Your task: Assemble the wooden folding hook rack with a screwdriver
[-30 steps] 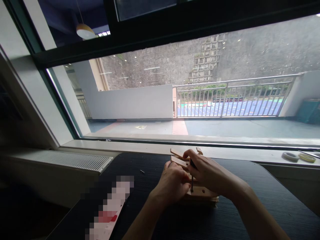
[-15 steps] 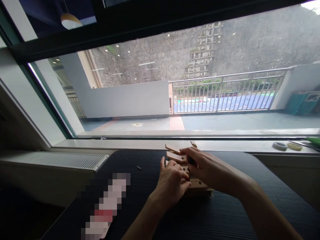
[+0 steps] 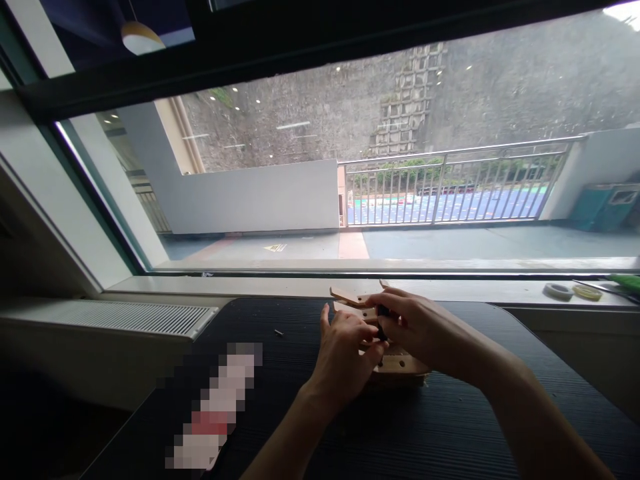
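Observation:
A light wooden piece made of several slats, with round dark holes in them, rests on the dark table under both hands. Between the thumb and fingers of my right hand is a short black handle, held upright over the slats; its lower end is hidden. My left hand lies across the slats from the left. Its thumb and forefinger close together at the foot of the black handle, and whatever they pinch cannot be made out. The far slat ends stick out past my fingers.
A small metal pin or screw lies left of the hands on the black table. Nearer the left edge is a blurred pinkish strip. Two tape rolls sit on the windowsill. A radiator borders the table's left.
The black handle now stands more upright and shows more in my right hand. My left thumb and forefinger have shifted slightly right, toward its foot, uncovering more of the near slat.

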The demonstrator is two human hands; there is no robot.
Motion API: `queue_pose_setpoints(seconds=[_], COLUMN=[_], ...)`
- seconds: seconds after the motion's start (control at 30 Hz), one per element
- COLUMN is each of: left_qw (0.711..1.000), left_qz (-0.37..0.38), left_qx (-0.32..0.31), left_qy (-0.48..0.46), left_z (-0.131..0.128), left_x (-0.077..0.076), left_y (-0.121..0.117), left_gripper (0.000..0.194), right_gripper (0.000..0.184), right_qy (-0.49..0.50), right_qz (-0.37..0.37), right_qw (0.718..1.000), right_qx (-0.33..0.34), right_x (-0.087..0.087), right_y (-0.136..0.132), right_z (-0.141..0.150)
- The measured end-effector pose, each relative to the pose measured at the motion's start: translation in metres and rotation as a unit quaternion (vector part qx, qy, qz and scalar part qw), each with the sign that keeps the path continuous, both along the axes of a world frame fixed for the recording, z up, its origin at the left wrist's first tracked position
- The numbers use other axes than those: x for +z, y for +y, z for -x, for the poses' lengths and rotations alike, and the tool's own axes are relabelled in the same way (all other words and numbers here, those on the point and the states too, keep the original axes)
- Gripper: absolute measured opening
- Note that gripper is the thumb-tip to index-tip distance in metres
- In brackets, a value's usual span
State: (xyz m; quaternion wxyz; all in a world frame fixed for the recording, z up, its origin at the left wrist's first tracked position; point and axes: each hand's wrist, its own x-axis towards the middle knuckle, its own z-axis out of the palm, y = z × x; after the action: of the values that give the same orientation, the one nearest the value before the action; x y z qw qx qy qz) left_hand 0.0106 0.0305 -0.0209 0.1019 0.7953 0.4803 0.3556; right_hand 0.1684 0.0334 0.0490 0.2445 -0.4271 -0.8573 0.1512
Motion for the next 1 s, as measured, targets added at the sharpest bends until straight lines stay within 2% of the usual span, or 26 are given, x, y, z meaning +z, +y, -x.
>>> queue_pose_setpoints(seconds=[0.17,0.33,0.5,0.7,0.8,0.87,1.0], left_qw=[1.0,1.0,1.0,0.999,1.0,1.0,1.0], left_qz=[-0.011,0.001,0.009,0.018,0.013,0.012,0.018], left_qx=[-0.001,-0.013,-0.011,-0.018,-0.018,-0.017,-0.016], left_qy=[-0.003,0.0,-0.017,-0.021,-0.014,-0.013,0.002], left_z=[-0.0047,-0.0053,-0.0049,-0.0054,-0.0063,-0.0065,-0.0045], left_x=[-0.001,-0.0037,-0.0071,-0.0062,-0.0062,-0.0066,-0.0071], left_y=[-0.0032,-0.0024,0.0006,0.0001,0.0001,0.0007,0.0015], left_gripper=[0.003,0.007,0.007,0.007,0.007,0.008,0.009], right_gripper=[0.029,0.022,0.028,0.019,0.013,0.015,0.027], right_qy=[0.015,0.022,0.015,0.013,0.013,0.023,0.039], right_qz=[-0.003,-0.009,-0.015,-0.024,-0.026,-0.021,-0.02], right_qw=[1.0,1.0,1.0,0.999,0.999,0.998,0.999], right_qx=[0.017,-0.007,-0.017,-0.018,-0.039,-0.049,-0.015], right_x=[0.0025,0.0032,0.0057,0.0063,0.0042,0.0034,0.0048], right_y=[-0.0013,-0.0012,-0.0026,-0.0014,-0.0001,-0.0004,-0.0027], right_z=[-0.0066,-0.0067,-0.0035,-0.0066,-0.0072,-0.007,-0.007])
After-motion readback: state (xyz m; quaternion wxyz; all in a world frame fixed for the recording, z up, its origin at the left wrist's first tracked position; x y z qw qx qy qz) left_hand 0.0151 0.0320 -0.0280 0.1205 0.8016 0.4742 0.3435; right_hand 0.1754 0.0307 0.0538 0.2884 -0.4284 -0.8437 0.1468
